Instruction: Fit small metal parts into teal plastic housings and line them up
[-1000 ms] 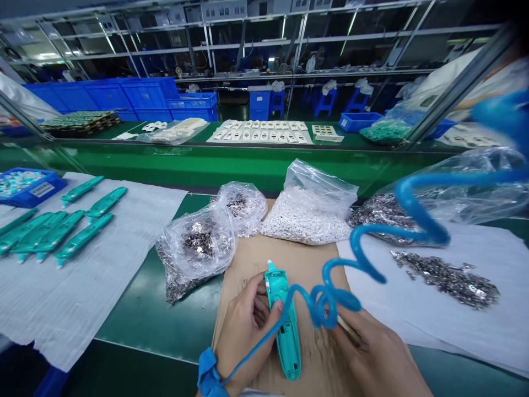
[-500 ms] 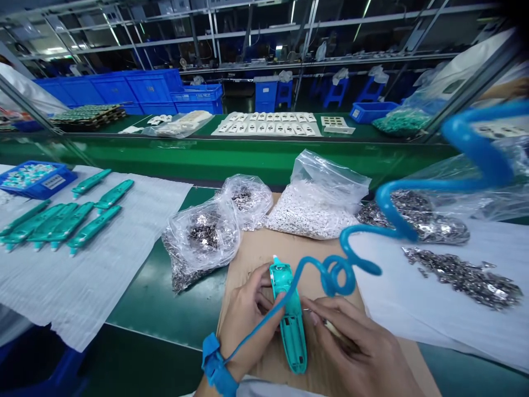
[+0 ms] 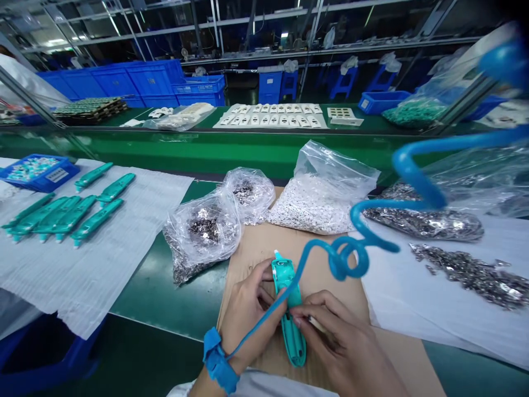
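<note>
A teal plastic housing half (image 3: 294,331), long and narrow with a white tip at its far end, lies hollow side up over brown cardboard. My left hand (image 3: 252,309) is closed around its left side, thumb across the middle. A blue wrist strap (image 3: 219,361) with a coiled blue cord (image 3: 355,259) is on the left wrist, and the cord crosses in front of the housing. My right hand (image 3: 339,336) is closed, its fingertips at the housing's right edge near the battery slots. A thin tool with a pale handle (image 3: 316,322) is in it, mostly hidden by the fingers.
Bags of small metal parts (image 3: 202,237) and a bag of white pieces (image 3: 314,204) stand behind the cardboard (image 3: 252,248). Loose metal pieces (image 3: 475,275) lie on white sheeting at right. Several teal housings (image 3: 97,220) and a blue bin (image 3: 39,172) sit at left.
My right hand has moved left and slightly up, so its fingertips now meet the housing. The tool's metal tip, visible before, is now hidden. My left hand keeps its hold.
</note>
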A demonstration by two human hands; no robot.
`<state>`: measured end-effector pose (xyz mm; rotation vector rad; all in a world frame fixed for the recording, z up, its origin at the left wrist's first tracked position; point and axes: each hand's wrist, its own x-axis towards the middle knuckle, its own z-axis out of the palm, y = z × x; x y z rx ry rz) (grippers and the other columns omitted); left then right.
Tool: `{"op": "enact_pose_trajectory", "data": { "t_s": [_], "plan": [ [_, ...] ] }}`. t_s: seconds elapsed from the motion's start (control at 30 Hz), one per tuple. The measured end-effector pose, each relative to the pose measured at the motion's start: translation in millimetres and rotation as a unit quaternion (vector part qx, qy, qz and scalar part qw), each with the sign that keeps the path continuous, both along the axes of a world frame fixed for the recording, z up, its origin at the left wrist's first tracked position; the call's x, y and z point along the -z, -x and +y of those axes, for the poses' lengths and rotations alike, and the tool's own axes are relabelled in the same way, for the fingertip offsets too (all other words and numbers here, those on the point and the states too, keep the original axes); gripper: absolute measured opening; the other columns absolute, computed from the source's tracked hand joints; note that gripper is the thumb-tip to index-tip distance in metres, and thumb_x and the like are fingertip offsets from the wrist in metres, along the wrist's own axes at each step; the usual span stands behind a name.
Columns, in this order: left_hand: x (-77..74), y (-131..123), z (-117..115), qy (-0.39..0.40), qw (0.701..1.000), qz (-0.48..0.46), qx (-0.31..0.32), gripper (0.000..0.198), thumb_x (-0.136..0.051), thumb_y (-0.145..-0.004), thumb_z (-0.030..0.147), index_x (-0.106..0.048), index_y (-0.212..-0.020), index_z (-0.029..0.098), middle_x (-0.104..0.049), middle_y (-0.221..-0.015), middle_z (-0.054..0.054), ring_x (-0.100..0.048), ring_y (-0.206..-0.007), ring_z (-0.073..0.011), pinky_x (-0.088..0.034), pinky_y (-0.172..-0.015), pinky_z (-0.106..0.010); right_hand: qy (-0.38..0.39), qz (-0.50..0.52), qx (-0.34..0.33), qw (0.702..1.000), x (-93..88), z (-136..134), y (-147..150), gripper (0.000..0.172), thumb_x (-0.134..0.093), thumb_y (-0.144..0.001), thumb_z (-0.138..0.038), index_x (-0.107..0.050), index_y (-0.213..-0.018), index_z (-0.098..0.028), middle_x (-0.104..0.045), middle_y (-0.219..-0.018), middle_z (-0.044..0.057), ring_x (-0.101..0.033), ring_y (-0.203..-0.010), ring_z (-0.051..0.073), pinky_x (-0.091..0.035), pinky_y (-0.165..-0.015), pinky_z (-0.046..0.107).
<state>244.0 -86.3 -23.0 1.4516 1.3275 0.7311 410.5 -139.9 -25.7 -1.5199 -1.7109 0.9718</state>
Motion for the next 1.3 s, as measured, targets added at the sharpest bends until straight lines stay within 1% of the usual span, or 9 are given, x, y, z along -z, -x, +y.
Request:
{"op": "enact_pose_trajectory", "data": {
  "t_s": [0.1,0.23,0.33,0.57,0.7,0.9,1.03,1.2,1.3],
  "plan": [
    [-1.2,0,0,-0.008,1.000,-0.002,0.001,0.044,-0.064,-0.090,0.033,-0.053,-0.132,0.029,-0.073,-0.107,0.002,-0.066,-0.065,-0.0100,-0.051,-0.057,-0.018,0.011,-0.002,-0.004,1.000,-3.6,3,2,0.024,-0.047,-0.101,-0.033,-0.070,-0.102,-0.026,-0.062,-0.089,0.002,-0.059,-0.063,0.011,-0.047,-0.058,0.021],
    [-2.0,0,0,-0.007,1.000,0.001,-0.001,0.046,-0.064,-0.089,0.031,-0.052,-0.133,0.029,-0.073,-0.106,0.002,-0.066,-0.064,-0.0094,-0.051,-0.057,-0.018,0.026,-0.001,0.009,1.000,-5.5,5,7,0.025,-0.047,-0.100,-0.034,-0.067,-0.090,-0.024,-0.063,-0.091,0.004,-0.062,-0.071,0.013,-0.045,-0.056,0.021],
    [-0.9,0,0,-0.004,1.000,-0.004,-0.002,0.048,-0.064,-0.089,0.029,-0.052,-0.135,0.030,-0.073,-0.108,0.002,-0.066,-0.065,-0.0095,-0.051,-0.057,-0.018,0.024,-0.006,0.030,0.999,-5.5,5,13,0.026,-0.048,-0.099,-0.034,-0.066,-0.085,-0.023,-0.064,-0.089,0.004,-0.063,-0.073,0.014,-0.047,-0.061,0.022],
    [-0.6,1,-2,-0.008,1.000,-0.005,-0.001,0.047,-0.064,-0.088,0.029,-0.053,-0.134,0.027,-0.073,-0.109,-0.001,-0.067,-0.063,-0.0105,-0.051,-0.055,-0.019,-0.001,-0.063,0.081,0.995,-6.9,3,21,0.030,-0.050,-0.097,-0.035,-0.061,-0.073,-0.022,-0.062,-0.076,0.002,-0.060,-0.061,0.013,-0.044,-0.056,0.022],
    [-2.4,0,-1,-0.006,1.000,-0.002,-0.004,0.047,-0.064,-0.089,0.031,-0.053,-0.134,0.026,-0.074,-0.107,-0.001,-0.067,-0.062,-0.0106,-0.050,-0.054,-0.019,0.006,-0.052,0.071,0.996,-6.9,-1,20,0.029,-0.047,-0.099,-0.036,-0.062,-0.078,-0.023,-0.063,-0.081,0.002,-0.062,-0.062,0.012,-0.045,-0.056,0.022],
    [-2.7,-1,-1,-0.004,1.000,-0.004,-0.003,0.044,-0.063,-0.089,0.029,-0.054,-0.132,0.024,-0.073,-0.108,-0.001,-0.064,-0.061,-0.0094,-0.049,-0.053,-0.019,0.027,-0.006,0.047,0.999,-2.5,-4,9,0.024,-0.048,-0.099,-0.033,-0.070,-0.102,-0.023,-0.067,-0.094,0.005,-0.064,-0.063,0.011,-0.048,-0.056,0.020],
    [-3.9,-1,-1,-0.001,1.000,-0.002,-0.003,0.044,-0.063,-0.088,0.027,-0.054,-0.131,0.023,-0.073,-0.106,-0.001,-0.065,-0.061,-0.0096,-0.050,-0.055,-0.019,0.020,-0.027,0.032,0.999,-4.3,1,3,0.021,-0.050,-0.099,-0.033,-0.070,-0.100,-0.025,-0.066,-0.093,0.004,-0.065,-0.070,0.013,-0.049,-0.059,0.021],
    [-3.3,-1,-1,-0.008,1.000,-0.010,-0.003,0.043,-0.063,-0.089,0.029,-0.054,-0.131,0.024,-0.073,-0.107,0.000,-0.065,-0.062,-0.0096,-0.051,-0.055,-0.019,-0.006,-0.050,0.008,0.999,-13.0,6,-3,0.020,-0.049,-0.099,-0.033,-0.067,-0.092,-0.025,-0.065,-0.089,0.002,-0.055,-0.054,0.010,-0.045,-0.051,0.021],
    [-3.5,-1,-1,-0.014,1.000,-0.017,-0.004,0.045,-0.063,-0.089,0.029,-0.053,-0.132,0.025,-0.072,-0.108,0.000,-0.065,-0.061,-0.0088,-0.051,-0.056,-0.019,-0.001,-0.045,0.004,0.999,-16.2,5,-6,0.021,-0.047,-0.100,-0.034,-0.064,-0.091,-0.025,-0.064,-0.090,0.003,-0.055,-0.053,0.010,-0.042,-0.048,0.021]
  ]
}}
